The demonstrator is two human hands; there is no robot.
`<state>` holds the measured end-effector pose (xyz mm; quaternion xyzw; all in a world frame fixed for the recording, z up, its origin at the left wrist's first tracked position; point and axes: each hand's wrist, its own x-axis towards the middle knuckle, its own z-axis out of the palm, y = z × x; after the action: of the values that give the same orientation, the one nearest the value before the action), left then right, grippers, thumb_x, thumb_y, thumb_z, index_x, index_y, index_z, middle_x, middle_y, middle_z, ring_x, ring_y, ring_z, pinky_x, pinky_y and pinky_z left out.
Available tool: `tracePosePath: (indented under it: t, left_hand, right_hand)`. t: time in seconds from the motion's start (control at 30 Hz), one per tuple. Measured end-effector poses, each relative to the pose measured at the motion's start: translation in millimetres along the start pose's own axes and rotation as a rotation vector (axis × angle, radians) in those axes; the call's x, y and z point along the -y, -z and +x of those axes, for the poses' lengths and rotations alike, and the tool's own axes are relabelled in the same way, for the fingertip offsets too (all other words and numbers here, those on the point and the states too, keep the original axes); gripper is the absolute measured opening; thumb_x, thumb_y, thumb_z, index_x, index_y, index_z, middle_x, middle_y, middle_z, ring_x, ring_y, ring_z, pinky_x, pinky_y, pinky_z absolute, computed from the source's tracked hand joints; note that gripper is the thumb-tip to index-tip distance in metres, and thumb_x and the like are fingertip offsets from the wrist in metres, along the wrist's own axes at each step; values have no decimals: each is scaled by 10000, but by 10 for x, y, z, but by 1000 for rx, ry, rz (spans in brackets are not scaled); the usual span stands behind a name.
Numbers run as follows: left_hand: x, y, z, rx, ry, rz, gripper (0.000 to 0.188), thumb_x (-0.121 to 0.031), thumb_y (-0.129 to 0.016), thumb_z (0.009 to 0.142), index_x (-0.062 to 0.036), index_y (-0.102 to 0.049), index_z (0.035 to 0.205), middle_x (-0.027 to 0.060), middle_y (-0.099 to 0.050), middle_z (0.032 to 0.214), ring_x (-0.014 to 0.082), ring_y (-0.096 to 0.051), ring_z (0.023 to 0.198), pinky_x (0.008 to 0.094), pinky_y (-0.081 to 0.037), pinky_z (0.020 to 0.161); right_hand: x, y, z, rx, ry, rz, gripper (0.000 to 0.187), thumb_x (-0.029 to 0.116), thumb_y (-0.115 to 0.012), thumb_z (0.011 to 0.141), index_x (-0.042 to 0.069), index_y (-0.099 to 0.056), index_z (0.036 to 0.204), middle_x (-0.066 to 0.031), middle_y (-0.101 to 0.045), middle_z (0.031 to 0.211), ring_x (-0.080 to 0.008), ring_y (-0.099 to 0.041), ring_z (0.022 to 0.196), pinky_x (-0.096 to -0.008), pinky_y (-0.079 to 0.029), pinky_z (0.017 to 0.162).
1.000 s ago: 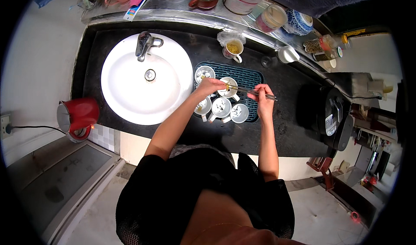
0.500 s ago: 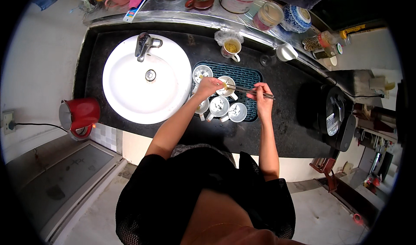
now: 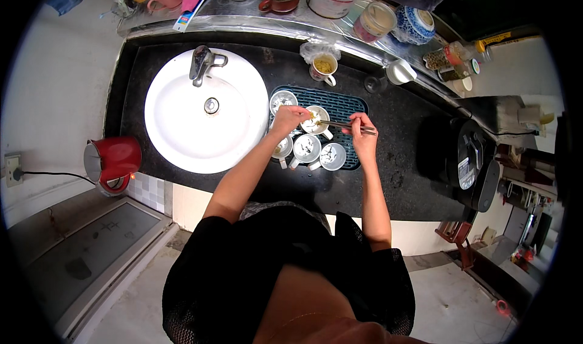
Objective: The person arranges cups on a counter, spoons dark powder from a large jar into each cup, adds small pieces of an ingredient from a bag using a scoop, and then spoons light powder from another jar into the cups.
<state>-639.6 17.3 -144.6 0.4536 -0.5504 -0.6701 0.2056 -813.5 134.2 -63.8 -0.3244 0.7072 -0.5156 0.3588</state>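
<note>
My right hand [image 3: 362, 132] is closed round a pair of slim metal chopsticks [image 3: 341, 125], whose tips point left into a white cup [image 3: 327, 133]. Over that cup's left rim, my left hand [image 3: 290, 120] pinches its thumb and fingers together. Small yellow bits show at these fingertips, but I cannot make out what is held. Several similar white cups stand around it on a dark teal ribbed tray [image 3: 352, 104], dark marks inside them; one [image 3: 306, 149] is nearest me, and my left hand partly hides another. Behind the tray, a cup [image 3: 323, 76] holds yellow dried pieces.
A white sink [image 3: 167, 113] with a tap [image 3: 203, 64] lies left of the tray. A red kettle [image 3: 121, 155] is at the far left, a black appliance [image 3: 464, 155] at the right. Jars and mugs line the back ledge [image 3: 243, 23]; a white cup [image 3: 401, 72] stands below it.
My right hand has shifted slightly left and up, with less of the chopsticks sticking out past it. My left hand has drawn back a little to the left, still pinching.
</note>
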Motion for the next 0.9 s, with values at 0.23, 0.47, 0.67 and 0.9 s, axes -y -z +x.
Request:
tracePosePath:
  t: [0.23,0.47,0.67,0.9]
  left_hand:
    - [29,375,-18,-104,-3,-104,159,-118,-720,707,-3,-674,805,41,-649,733,71,-566,658,195,-450,618]
    - [-29,577,-42,-134,130,-179,173,-83,-681,746,22,-646,879,69,-652,818,98,-589,732,209,-459,699]
    - [-58,530,-83,-158,229,-299,181,-117,-677,758,36,-656,852,70,-650,785,90,-575,679,212,-460,635]
    - [-88,543,-97,-207,207,-277,193,-124,-677,762,46,-652,851,70,-646,762,91,-568,643,220,-463,603]
  right_hand:
    - [25,76,137,158,-21,148,244,185,-455,923,-12,-584,857,-51,-596,827,-117,-578,718,-239,-498,665]
    - [427,-29,585,113,-1,172,224,169,-480,912,-24,-585,869,-70,-604,813,-131,-601,701,-234,-514,649]
    - [470,-423,561,299,25,82,257,199,-481,912,-27,-582,842,-63,-605,762,-119,-608,635,-216,-491,569]
    - [459,-774,480,296,40,-64,251,196,-496,899,-25,-570,804,-74,-617,713,-121,-624,613,-229,-463,533]
